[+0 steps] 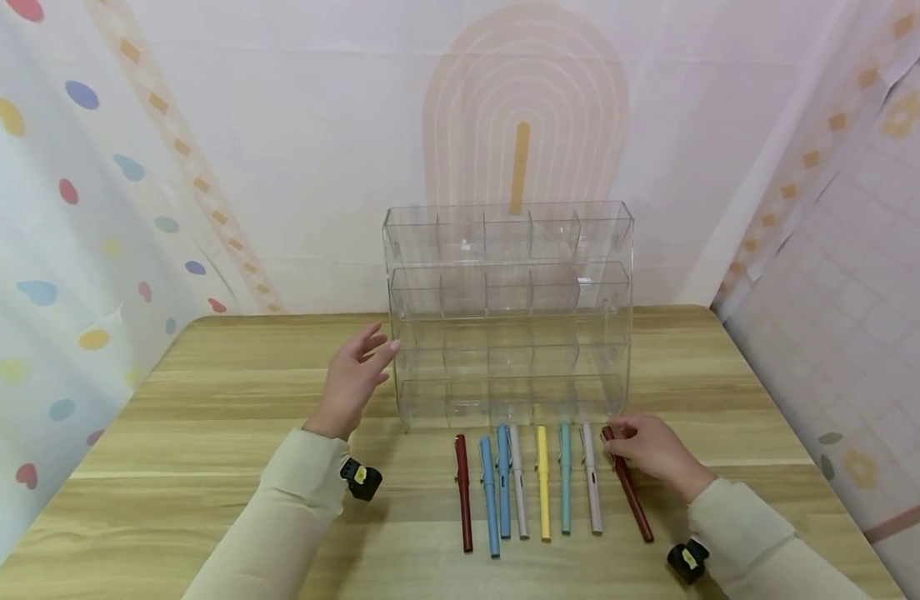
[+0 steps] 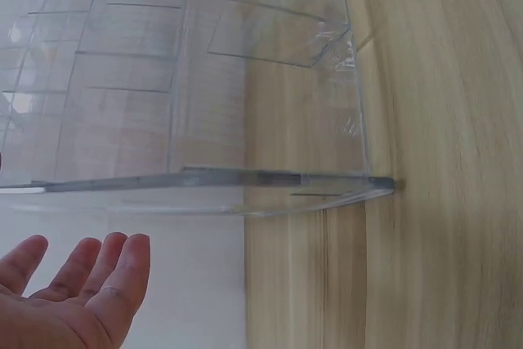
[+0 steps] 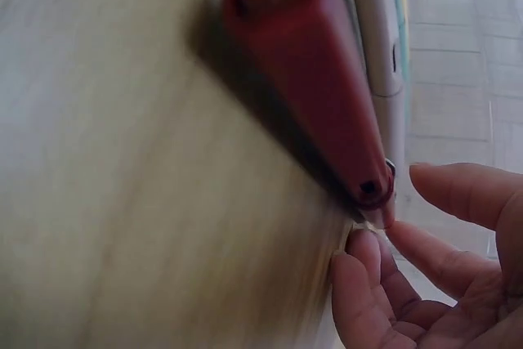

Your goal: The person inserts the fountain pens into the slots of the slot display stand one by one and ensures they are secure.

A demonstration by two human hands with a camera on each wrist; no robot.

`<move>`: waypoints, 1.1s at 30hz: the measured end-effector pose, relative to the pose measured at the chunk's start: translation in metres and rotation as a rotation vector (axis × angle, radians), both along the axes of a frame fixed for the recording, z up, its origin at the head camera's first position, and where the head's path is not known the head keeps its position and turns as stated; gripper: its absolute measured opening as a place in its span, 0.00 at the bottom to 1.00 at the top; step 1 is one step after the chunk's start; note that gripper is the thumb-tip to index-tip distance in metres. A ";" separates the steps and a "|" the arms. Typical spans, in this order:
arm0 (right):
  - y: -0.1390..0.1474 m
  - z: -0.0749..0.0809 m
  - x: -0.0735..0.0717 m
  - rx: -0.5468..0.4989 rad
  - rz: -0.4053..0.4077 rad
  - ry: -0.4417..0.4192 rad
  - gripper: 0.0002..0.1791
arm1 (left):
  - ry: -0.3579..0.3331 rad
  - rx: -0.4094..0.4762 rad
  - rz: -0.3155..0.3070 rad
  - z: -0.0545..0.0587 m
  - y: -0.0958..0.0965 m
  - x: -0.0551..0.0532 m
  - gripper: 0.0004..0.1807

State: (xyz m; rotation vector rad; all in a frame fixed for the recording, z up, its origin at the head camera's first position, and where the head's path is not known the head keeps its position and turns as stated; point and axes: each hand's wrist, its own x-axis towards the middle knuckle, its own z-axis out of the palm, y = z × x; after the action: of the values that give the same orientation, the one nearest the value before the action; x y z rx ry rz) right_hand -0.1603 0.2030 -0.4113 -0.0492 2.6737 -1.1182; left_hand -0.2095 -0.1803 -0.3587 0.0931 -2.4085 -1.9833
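Note:
My right hand (image 1: 647,446) is at the clip end of a dark red pen (image 1: 631,492) that lies slanted at the right end of a row. In the right wrist view its fingertips (image 3: 364,243) meet that end, while the thumb stands a little apart from the pen. My left hand (image 1: 357,375), fingers loosely spread, is beside the left side of a clear acrylic rack (image 1: 509,333) and holds nothing. Left of the slanted pen lie another red pen (image 1: 463,492), a yellow pen (image 1: 543,483), a green pen (image 1: 565,479) and several blue and pale lilac ones.
The rack stands upright toward the back of the wooden table (image 1: 227,467), with stepped tiers split into small compartments. Patterned curtains (image 1: 317,125) hang behind the table and at both sides. The pens' clip ends lie close to the rack's front foot.

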 end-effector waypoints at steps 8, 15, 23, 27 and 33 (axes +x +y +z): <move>-0.004 -0.001 -0.004 0.088 0.043 0.020 0.24 | 0.004 -0.036 0.011 0.001 0.008 -0.007 0.31; -0.005 -0.004 -0.007 0.113 0.045 0.019 0.22 | 0.000 -0.033 0.029 0.002 0.012 -0.011 0.30; -0.006 0.000 -0.004 0.090 0.027 0.018 0.20 | -0.009 -0.057 0.030 0.001 0.015 -0.013 0.27; -0.005 0.002 -0.002 0.049 -0.006 0.003 0.20 | -0.008 -0.061 0.036 0.001 0.016 -0.014 0.27; -0.004 0.008 0.000 -0.023 -0.066 -0.002 0.18 | -0.015 -0.038 0.043 -0.001 0.016 -0.014 0.26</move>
State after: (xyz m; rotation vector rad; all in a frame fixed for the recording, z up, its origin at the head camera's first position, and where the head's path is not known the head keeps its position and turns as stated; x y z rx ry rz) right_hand -0.1601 0.1988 -0.4034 0.0367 2.6791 -1.1676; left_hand -0.2237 -0.1646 -0.3594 0.1592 -2.4304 -1.9249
